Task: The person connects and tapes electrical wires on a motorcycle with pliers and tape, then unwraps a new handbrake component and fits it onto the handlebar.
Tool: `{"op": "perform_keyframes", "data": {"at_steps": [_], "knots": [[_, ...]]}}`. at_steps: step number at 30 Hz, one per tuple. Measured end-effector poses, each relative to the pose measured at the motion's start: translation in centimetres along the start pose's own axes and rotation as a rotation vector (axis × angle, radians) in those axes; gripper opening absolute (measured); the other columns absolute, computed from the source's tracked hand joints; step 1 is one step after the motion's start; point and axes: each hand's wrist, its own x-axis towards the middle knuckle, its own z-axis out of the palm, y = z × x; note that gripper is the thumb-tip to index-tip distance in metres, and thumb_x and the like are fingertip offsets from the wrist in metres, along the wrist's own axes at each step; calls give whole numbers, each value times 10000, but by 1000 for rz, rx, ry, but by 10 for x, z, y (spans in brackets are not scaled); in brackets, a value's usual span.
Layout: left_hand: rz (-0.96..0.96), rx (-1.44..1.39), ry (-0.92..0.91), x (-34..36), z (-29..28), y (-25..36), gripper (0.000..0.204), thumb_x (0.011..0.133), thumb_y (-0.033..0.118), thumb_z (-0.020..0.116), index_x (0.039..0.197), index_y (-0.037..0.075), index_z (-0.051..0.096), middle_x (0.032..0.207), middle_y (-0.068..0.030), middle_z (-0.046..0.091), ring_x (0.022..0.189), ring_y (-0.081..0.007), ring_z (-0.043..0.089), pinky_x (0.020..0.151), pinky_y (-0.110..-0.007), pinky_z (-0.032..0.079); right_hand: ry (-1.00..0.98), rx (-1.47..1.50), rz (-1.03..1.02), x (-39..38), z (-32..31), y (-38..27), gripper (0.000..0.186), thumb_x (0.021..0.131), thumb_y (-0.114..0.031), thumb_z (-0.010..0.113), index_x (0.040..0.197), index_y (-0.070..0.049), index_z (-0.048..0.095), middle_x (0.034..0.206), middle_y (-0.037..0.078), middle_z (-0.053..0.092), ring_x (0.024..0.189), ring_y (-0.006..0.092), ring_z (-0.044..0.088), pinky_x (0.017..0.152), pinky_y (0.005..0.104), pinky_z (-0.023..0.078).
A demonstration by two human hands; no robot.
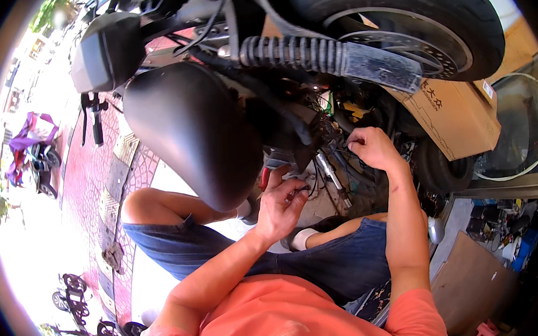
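My left hand [280, 207] is below the black motorbike seat [187, 136], pinching a small dark piece [302, 189], apparently on a thin wire; a red object [263, 178] lies by its raised fingers. My right hand [372, 146] is closed among dark hoses and wiring under the frame, its fingertips on something too small to make out. Between my hands a silver rod [332, 175] hangs down beside thin black cables. Above are a coil-spring shock [287, 55] and a black wheel [469, 17] with a disc.
A cardboard box [444, 117] rests at the right above a loose tyre [447, 172]. Tools and parts [501, 234] are piled lower right. My bent legs [174, 235] frame the work area. A purple-covered scooter [33, 145] and small wheeled vehicles [93, 320] stand on the pink paving at left.
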Motion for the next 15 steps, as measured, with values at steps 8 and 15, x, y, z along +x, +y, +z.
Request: {"op": "perform_keyframes", "data": {"at_steps": [8,15], "knots": [[34,84,-73,-14,-22,19,223,947,89,767,1162,36,786,1448,-273,548,1057,-292,718,764,-344,610,-242,51,-43,-12,4,-23,244,885,-195,739,1022,-4,806,877,194,775,805,340,743,785,409,568],[18,42,-76,-14,-24,20,215,944,109,776,1149,46,793,1449,-283,550,1047,-315,718,795,-358,604,-122,391,-84,-17,2,-34,182,945,-122,708,975,50,760,789,110,763,715,154,722,698,323,559]]}}
